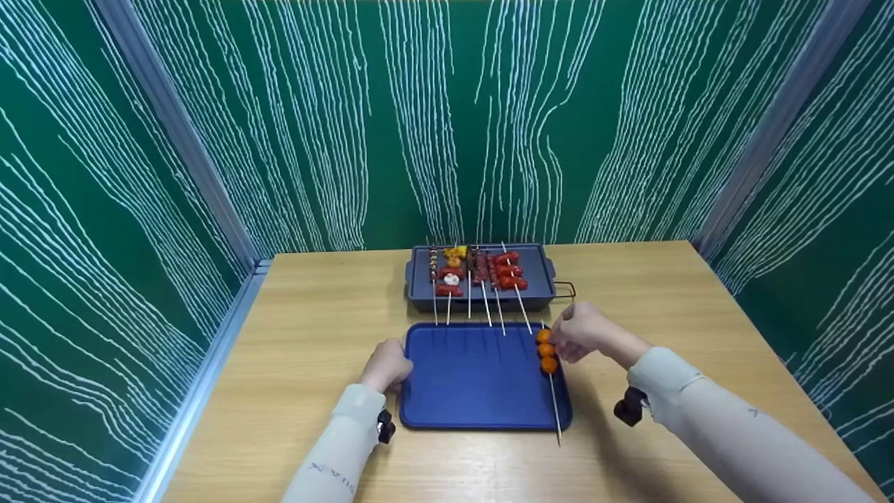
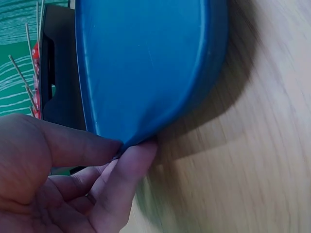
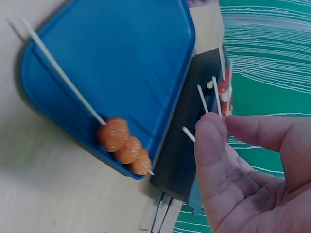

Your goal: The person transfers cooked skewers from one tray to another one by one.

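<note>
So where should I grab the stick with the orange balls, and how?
I'd pinch the orange-ball skewer by its bare stick end, coming from the near side, with thumb and finger. That end pokes out past the near rim of the blue tray, so fingers can probably get above and below it. The round balls sit at the far end, out of the way.

Small dark lettering (image 1: 332,476) on the pale fabric left sleeve (image 1: 343,436), lower left, and a dark mark (image 1: 754,412) on the pale fabric right sleeve (image 1: 737,440), lower right, stay illegible.
</note>
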`<action>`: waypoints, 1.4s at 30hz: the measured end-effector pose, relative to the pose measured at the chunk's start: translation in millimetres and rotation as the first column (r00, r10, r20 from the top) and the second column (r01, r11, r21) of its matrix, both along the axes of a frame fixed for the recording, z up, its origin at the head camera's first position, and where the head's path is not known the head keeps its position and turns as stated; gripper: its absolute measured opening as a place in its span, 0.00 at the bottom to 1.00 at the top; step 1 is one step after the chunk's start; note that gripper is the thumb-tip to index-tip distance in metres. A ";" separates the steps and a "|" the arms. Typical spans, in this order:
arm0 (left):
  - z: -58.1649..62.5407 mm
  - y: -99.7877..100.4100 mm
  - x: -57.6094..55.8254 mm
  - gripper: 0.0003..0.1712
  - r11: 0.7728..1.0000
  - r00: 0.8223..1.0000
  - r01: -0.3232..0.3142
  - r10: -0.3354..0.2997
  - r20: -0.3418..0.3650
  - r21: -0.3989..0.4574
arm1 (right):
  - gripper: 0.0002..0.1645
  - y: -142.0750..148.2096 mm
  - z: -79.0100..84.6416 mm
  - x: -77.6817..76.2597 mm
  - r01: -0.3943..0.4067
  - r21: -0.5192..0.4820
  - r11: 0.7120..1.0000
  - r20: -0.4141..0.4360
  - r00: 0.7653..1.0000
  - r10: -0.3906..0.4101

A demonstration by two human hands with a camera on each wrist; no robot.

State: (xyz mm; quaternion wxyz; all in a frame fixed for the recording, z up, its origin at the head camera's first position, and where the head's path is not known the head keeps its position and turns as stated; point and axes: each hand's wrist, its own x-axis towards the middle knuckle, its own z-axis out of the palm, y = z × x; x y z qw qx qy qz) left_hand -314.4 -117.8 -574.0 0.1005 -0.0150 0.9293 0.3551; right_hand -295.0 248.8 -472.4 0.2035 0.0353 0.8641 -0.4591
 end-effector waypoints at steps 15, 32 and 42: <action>-47.4 -15.4 -35.0 0.13 0.998 0.998 0.006 -0.010 0.064 0.066 | 0.11 -1.0 3.5 -20.7 0.049 -0.092 0.995 -0.007 0.999 -0.050; -62.8 -16.3 -43.1 0.12 0.998 0.998 0.003 -0.007 0.058 0.061 | 0.15 7.3 -23.9 -35.2 0.126 -0.180 0.975 -0.027 0.991 -0.133; -64.3 -16.9 -43.8 0.11 0.998 0.999 -0.017 0.014 0.049 0.066 | 0.22 -1.7 -36.7 -44.2 0.115 -0.249 0.962 -0.012 0.992 -0.122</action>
